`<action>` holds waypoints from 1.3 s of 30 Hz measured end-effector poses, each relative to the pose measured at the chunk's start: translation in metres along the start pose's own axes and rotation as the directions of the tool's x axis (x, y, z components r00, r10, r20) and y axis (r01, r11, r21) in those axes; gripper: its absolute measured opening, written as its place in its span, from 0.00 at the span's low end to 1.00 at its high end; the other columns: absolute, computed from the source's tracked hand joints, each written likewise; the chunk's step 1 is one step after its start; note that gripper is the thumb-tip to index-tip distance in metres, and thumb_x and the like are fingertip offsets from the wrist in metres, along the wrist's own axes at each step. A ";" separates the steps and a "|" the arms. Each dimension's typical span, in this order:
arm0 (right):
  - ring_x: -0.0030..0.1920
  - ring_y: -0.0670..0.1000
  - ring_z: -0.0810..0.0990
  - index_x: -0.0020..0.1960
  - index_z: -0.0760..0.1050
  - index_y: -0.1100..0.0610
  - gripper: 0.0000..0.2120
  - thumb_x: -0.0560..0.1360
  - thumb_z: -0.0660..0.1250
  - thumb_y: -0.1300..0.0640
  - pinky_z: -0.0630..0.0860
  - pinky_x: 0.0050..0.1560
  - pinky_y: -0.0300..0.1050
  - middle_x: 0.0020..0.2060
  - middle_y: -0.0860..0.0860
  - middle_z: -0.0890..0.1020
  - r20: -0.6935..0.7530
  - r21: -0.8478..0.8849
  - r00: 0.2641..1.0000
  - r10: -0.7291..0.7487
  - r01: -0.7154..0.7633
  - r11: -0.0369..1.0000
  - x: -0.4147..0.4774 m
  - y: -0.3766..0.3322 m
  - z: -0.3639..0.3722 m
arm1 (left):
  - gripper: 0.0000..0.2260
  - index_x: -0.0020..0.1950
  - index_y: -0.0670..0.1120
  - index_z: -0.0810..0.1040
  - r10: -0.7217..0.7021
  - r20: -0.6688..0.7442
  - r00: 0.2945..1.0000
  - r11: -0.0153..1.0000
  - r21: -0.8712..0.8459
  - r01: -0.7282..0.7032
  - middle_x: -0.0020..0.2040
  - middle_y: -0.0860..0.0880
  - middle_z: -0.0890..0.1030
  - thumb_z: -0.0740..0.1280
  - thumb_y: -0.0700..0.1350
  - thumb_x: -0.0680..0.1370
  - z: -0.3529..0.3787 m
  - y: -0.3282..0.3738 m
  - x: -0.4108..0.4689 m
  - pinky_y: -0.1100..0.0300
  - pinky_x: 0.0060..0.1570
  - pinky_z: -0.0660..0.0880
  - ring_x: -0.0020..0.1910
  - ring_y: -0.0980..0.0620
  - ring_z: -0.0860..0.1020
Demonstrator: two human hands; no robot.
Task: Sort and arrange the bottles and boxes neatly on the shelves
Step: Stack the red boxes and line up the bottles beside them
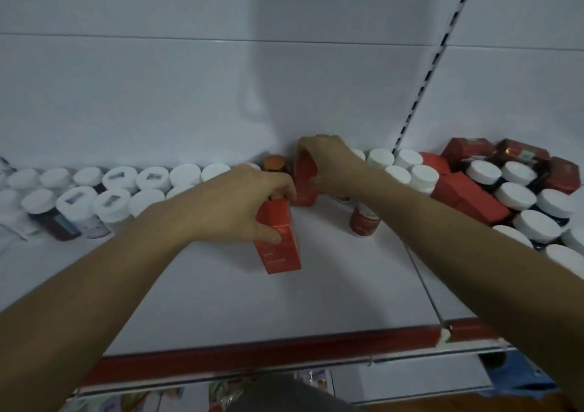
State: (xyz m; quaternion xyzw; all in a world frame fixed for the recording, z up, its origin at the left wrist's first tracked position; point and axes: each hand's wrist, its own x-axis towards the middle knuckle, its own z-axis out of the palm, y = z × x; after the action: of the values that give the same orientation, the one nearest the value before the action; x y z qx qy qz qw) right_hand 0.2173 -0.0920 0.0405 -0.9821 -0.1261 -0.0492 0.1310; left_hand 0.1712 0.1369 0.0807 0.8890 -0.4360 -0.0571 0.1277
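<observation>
Boxes of red card are in both hands, at the middle of the white shelf [316, 285]. The left hand [240, 203] grips the front red box [279, 253] near its top, thumb on the near face and fingers curled over the far side. This box is tall and narrow and leans a little. Its face has pale lines of print, too blurred to read. I cannot tell if its base touches the shelf.

Just behind it, against the back wall, the right hand [328, 165] holds the rear red box [305, 187] from above with curled fingers. No writing can be read on it.

An orange-capped bottle [274, 162] stands just beside the rear box, on its left. A red bottle [363, 222] with a pale, unreadable label stands under the right forearm.

White-capped bottles [120, 179] fill two rows to the left, and some caps have small blurred stickers. To the right, more red boxes [467, 196] lie tilted among white-capped jars [515, 196]. A red strip [268, 347] runs along the front edge of the shelf.
</observation>
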 end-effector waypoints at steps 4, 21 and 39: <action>0.47 0.55 0.76 0.47 0.77 0.59 0.10 0.67 0.74 0.64 0.66 0.43 0.38 0.49 0.55 0.74 -0.236 0.206 0.964 0.124 -0.075 0.976 -0.010 0.001 0.026 | 0.21 0.60 0.57 0.76 -0.025 -0.068 0.997 0.994 -0.112 0.017 0.48 0.61 0.78 0.77 0.52 0.69 0.013 0.001 0.003 0.67 0.43 0.73 0.47 0.63 0.76; 0.46 0.52 0.79 0.51 0.80 0.57 0.12 0.70 0.67 0.67 0.78 0.50 0.49 0.44 0.50 0.82 -0.238 0.071 0.958 0.157 -0.144 0.987 -0.087 0.059 -0.058 | 0.21 0.66 0.50 0.71 -0.094 -0.060 0.994 0.877 0.468 0.111 0.63 0.44 0.69 0.69 0.50 0.75 0.044 0.026 0.092 0.47 0.57 0.70 0.62 0.41 0.69; 0.54 0.60 0.77 0.56 0.69 0.52 0.20 0.71 0.71 0.44 0.67 0.50 0.53 0.45 0.52 0.74 -0.137 -0.371 0.798 0.587 -0.591 0.717 -0.190 0.135 -0.079 | 0.17 0.62 0.51 0.72 0.308 0.229 0.923 0.823 0.423 -0.380 0.58 0.50 0.75 0.67 0.43 0.74 0.034 0.168 0.234 0.50 0.46 0.71 0.56 0.47 0.74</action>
State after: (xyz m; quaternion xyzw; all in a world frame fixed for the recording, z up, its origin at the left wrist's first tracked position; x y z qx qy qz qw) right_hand 0.0646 -0.2836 0.0591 -0.9761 0.2058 -0.0338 -0.0604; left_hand 0.1793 -0.1529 0.0965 0.7932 -0.5987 0.0046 -0.1115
